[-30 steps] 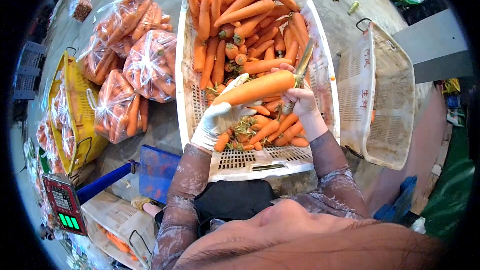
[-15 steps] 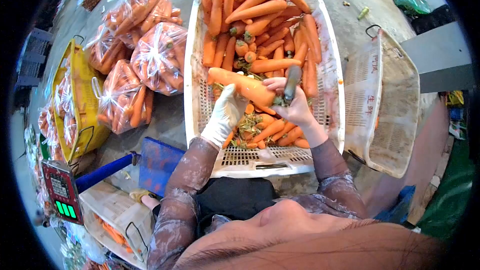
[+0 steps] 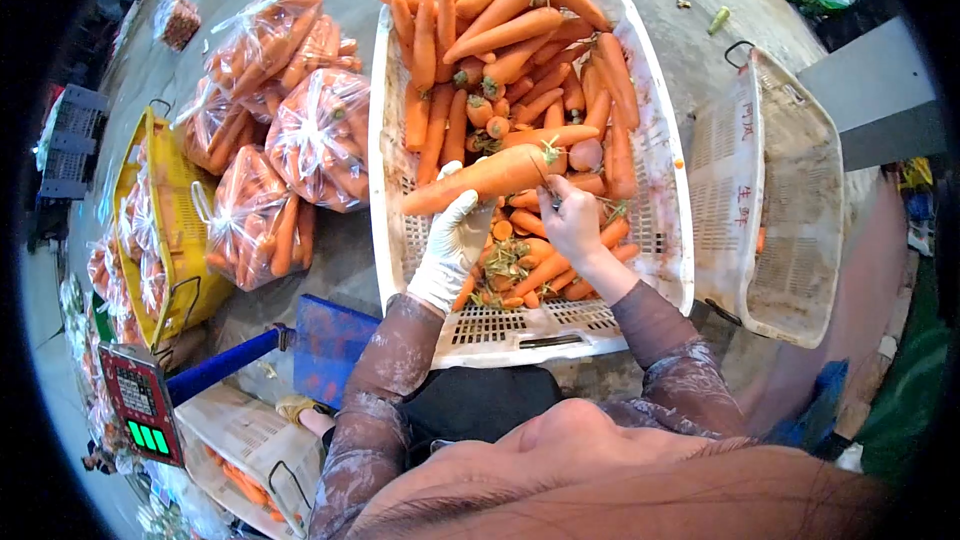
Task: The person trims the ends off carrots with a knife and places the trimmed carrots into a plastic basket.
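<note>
Cradles a large carrot in the gloved left hand over the crate, toward its left edge, while pinching an apparent blade in the bare right hand at the leafy end, perhaps risking a cut from any slip on smooth skin.

Left hand, gloved: holds one large carrot crosswise, leafy end toward right hand. Right hand, bare: fingers closed on a knife, seen almost edge-on, at that end. White crate beneath both hands; loose carrots beyond them. Left of left hand: tied bags of carrots, then yellow basket. Right of right hand: second crate, just beside the first.
</note>
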`<action>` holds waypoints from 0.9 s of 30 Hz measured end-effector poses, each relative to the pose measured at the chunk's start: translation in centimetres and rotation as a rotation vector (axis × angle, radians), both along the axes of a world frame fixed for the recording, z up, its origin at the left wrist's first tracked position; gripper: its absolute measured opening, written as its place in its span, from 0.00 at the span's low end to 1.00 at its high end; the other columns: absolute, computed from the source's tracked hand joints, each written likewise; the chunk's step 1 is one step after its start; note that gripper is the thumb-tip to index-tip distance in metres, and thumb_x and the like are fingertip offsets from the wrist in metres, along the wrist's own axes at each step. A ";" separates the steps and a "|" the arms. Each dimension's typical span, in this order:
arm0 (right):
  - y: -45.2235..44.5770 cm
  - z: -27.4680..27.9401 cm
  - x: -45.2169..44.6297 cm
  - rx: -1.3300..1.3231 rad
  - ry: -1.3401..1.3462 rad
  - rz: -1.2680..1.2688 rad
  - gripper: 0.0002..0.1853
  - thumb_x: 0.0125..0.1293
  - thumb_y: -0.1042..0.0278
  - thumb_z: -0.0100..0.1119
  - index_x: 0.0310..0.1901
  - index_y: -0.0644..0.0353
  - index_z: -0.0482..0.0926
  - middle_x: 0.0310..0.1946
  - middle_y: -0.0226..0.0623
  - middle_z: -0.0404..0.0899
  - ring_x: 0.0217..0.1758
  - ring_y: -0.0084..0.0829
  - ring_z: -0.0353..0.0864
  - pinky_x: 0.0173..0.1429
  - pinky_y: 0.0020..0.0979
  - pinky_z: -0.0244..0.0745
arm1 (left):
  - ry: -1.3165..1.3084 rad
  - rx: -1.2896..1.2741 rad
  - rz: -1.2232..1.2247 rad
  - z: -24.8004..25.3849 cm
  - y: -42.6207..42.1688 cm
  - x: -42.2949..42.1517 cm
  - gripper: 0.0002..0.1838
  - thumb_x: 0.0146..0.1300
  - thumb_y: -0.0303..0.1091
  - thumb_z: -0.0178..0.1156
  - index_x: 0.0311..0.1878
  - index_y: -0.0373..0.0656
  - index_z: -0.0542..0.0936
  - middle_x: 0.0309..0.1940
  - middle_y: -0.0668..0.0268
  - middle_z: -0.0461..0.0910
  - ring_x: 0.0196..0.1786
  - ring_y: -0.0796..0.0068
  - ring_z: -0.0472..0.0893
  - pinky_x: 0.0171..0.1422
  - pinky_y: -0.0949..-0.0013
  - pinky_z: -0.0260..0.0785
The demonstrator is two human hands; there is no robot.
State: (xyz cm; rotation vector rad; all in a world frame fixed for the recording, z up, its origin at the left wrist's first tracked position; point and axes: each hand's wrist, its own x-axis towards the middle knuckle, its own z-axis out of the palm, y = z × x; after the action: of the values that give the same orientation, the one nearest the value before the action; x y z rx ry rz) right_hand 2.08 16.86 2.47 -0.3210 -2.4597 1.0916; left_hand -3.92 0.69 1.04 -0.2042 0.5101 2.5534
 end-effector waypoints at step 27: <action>2.3 1.4 -1.0 0.334 0.115 0.166 0.03 0.56 0.70 0.59 0.32 0.58 0.76 0.19 0.37 0.77 0.22 0.38 0.79 0.25 0.34 0.70 | -0.061 0.009 -0.225 1.7 -1.0 -2.1 0.25 0.65 0.49 0.56 0.56 0.40 0.69 0.45 0.59 0.75 0.49 0.66 0.76 0.60 0.62 0.68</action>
State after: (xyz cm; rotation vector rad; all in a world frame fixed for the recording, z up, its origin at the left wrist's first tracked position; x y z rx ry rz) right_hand 1.10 19.11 3.86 0.0478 -2.5416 0.7168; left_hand -5.99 -0.32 2.75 -0.2091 0.4703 2.3227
